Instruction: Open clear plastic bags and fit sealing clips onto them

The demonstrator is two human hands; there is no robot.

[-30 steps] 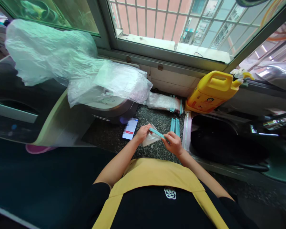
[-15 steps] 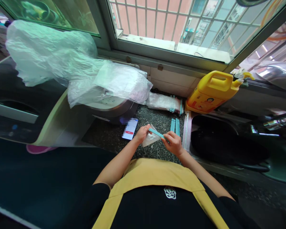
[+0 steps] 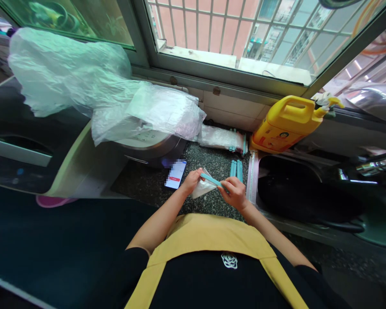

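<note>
My left hand is closed at the corner of a small clear plastic bag, with the fingers pinched near one end of a long, narrow teal bag clip. The clip slants along the bag's upper edge. Its other end is in the closed fingers of my right hand. Whether the clip is fastened on the bag, I cannot make out. Just beyond my right hand, several similar teal clips lie side by side on the speckled dark counter. A phone with a lit screen lies left of my left hand.
A clear plastic packet with more teal clips rests by the wall. A large plastic sheet drapes over a rounded appliance. On the right stand a yellow pump jug and a sink holding a dark pan.
</note>
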